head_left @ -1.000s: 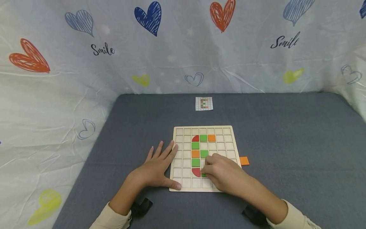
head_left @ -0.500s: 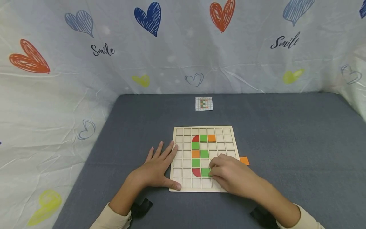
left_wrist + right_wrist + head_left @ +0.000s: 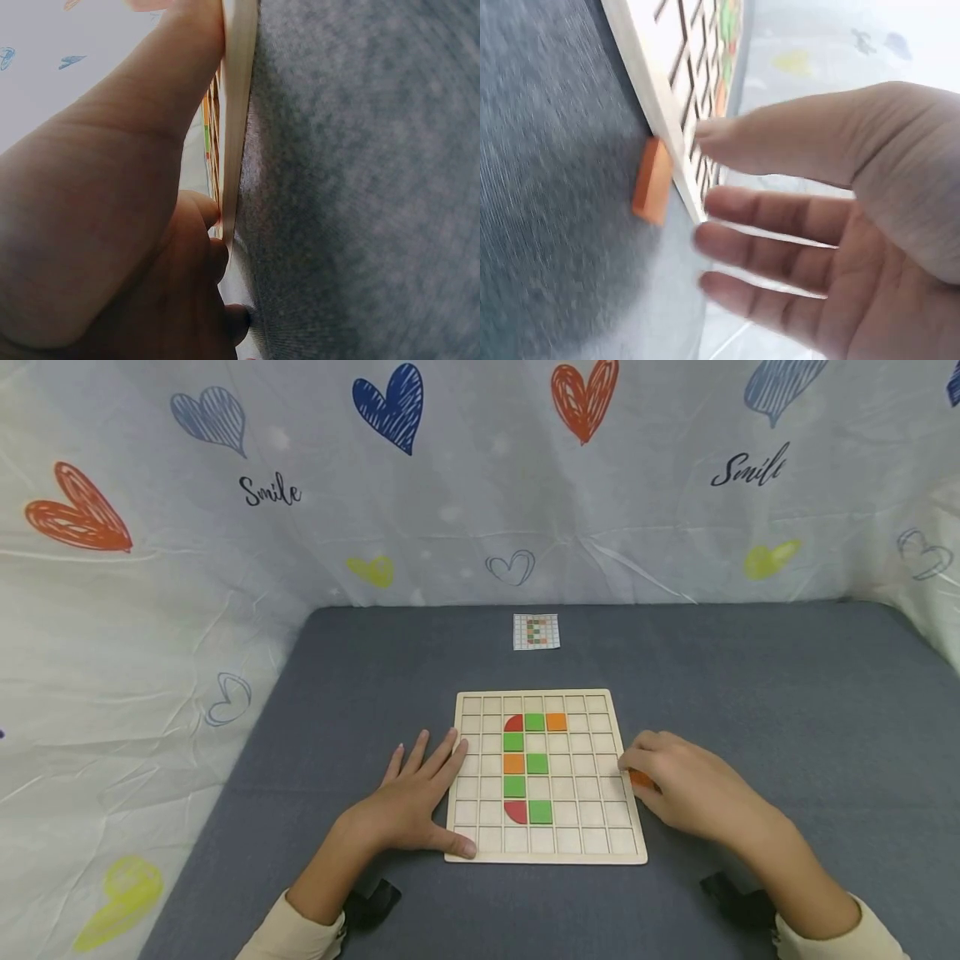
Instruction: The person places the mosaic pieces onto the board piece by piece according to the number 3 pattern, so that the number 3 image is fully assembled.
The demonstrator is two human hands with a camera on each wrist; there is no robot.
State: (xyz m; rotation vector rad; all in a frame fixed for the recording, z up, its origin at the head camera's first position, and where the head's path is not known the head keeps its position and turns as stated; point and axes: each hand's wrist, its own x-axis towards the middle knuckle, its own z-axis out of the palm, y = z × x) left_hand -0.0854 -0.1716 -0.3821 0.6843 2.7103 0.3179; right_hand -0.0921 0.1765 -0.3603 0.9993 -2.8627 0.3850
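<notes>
A wooden grid board [image 3: 585, 839] lies on the grey mat. It holds red, green and orange tiles in a column pattern, the lowest pair being a red quarter-round [image 3: 515, 812] and a green square [image 3: 540, 812]. My left hand [image 3: 408, 793] lies flat, fingers on the board's left edge and thumb at its near-left corner; the left wrist view shows the thumb [image 3: 187, 82] against the board's edge [image 3: 238, 112]. My right hand [image 3: 675, 781] hovers just right of the board over a loose orange tile [image 3: 651, 182], fingers [image 3: 780, 217] spread and holding nothing.
A small pattern card [image 3: 536, 632] lies on the mat beyond the board. A white cloth printed with hearts [image 3: 390, 406] walls in the back and sides. Bare grey mat [image 3: 787, 710] stretches to the right of the board.
My right hand left the green square in the cell beside the lower red piece, then moved right off the board to the orange tile. The left hand stayed put.
</notes>
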